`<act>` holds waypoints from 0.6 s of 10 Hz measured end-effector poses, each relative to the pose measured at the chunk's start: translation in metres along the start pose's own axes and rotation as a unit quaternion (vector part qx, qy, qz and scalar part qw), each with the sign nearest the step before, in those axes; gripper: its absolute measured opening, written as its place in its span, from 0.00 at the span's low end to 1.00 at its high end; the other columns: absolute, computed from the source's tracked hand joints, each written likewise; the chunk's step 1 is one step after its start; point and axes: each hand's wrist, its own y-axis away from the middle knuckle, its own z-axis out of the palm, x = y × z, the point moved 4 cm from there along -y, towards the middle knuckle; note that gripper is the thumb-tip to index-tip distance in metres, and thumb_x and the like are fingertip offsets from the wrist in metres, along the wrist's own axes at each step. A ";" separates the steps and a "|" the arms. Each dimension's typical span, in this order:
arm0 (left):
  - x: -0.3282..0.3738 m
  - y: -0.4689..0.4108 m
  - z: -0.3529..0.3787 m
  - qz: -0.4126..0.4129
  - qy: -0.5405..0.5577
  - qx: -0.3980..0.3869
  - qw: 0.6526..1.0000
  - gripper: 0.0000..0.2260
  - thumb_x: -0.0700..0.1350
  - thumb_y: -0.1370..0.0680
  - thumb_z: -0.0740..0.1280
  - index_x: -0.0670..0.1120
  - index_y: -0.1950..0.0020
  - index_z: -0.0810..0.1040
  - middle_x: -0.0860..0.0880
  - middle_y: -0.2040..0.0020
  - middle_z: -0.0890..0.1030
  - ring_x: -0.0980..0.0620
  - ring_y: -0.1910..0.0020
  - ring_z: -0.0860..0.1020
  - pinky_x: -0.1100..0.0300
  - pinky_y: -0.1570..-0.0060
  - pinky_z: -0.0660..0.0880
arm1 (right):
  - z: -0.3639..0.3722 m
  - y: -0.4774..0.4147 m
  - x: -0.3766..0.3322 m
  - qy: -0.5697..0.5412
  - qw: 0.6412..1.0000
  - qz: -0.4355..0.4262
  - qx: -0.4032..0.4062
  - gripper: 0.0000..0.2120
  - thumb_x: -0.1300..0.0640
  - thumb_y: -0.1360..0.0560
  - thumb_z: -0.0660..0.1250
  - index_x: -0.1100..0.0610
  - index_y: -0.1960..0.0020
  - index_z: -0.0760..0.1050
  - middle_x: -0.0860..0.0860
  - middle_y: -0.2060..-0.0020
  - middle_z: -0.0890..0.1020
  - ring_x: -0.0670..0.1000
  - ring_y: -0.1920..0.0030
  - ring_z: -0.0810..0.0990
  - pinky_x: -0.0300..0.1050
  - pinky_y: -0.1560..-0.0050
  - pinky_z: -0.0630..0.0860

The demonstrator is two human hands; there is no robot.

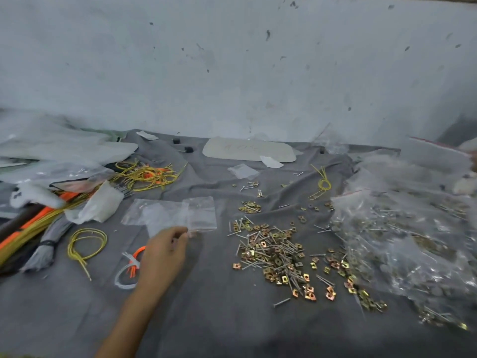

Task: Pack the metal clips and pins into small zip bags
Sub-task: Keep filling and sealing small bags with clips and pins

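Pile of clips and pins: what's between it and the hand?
Head view: only bare grey cloth between the left hand and the heap of brass-coloured metal clips and silver pins.

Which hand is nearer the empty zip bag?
Left. The left hand pinches the zip bag at its near edge; the right hand is not in view.

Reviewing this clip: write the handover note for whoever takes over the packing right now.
Left hand: appears to pinch the near edge of the empty zip bags lying on the grey cloth.
Right hand: only a blurred sliver at the right edge; state unclear.
Loose clips and pins: heaped mid-cloth, to the right of the left hand.
Done: a heap of filled bags lies at the right.
Left: much loose metal is not yet bagged; fill and seal more bags.
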 end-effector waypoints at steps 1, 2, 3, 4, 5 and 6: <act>-0.019 -0.021 0.003 -0.005 -0.105 0.023 0.994 0.11 0.40 0.22 0.69 0.42 0.41 0.83 0.42 0.42 0.83 0.39 0.41 0.78 0.49 0.39 0.71 | 0.057 0.141 0.024 0.013 1.000 -0.013 -0.025 0.13 0.44 0.23 0.67 0.51 0.61 0.78 0.48 0.66 0.80 0.49 0.65 0.79 0.45 0.64 0.74; -0.020 -0.040 0.016 0.010 -0.170 -0.006 0.985 0.15 0.46 0.21 0.69 0.45 0.35 0.80 0.43 0.36 0.80 0.39 0.36 0.75 0.48 0.35 0.68 | 0.092 0.187 -0.004 0.083 0.994 0.059 -0.046 0.15 0.43 0.24 0.68 0.51 0.64 0.76 0.48 0.67 0.78 0.48 0.65 0.77 0.46 0.64 0.73; -0.013 -0.053 0.044 0.048 -0.237 -0.087 0.967 0.18 0.54 0.20 0.66 0.52 0.31 0.76 0.50 0.30 0.76 0.45 0.31 0.70 0.51 0.36 0.64 | 0.166 0.244 -0.078 0.083 0.990 0.090 -0.075 0.16 0.39 0.27 0.68 0.48 0.66 0.74 0.47 0.64 0.78 0.49 0.64 0.76 0.50 0.62 0.74; -0.005 -0.059 0.058 0.066 -0.316 -0.097 0.942 0.14 0.55 0.17 0.58 0.54 0.39 0.80 0.52 0.37 0.79 0.46 0.38 0.73 0.53 0.43 0.65 | 0.212 0.305 -0.126 0.005 0.981 0.065 -0.182 0.19 0.48 0.24 0.70 0.53 0.71 0.71 0.47 0.69 0.74 0.47 0.67 0.73 0.46 0.64 0.68; 0.005 -0.057 0.053 0.082 -0.310 -0.043 0.946 0.13 0.52 0.17 0.58 0.53 0.45 0.83 0.50 0.44 0.81 0.45 0.44 0.75 0.52 0.48 0.65 | 0.256 0.337 -0.157 -0.076 0.970 0.050 -0.227 0.16 0.44 0.22 0.66 0.52 0.65 0.76 0.45 0.64 0.76 0.45 0.63 0.75 0.40 0.60 0.71; 0.013 -0.040 0.042 0.067 -0.222 -0.071 0.970 0.10 0.47 0.19 0.63 0.51 0.46 0.84 0.47 0.47 0.83 0.43 0.46 0.78 0.52 0.49 0.71 | 0.295 0.363 -0.182 -0.155 0.951 0.054 -0.264 0.06 0.51 0.22 0.68 0.49 0.58 0.79 0.42 0.61 0.80 0.44 0.58 0.78 0.37 0.56 0.73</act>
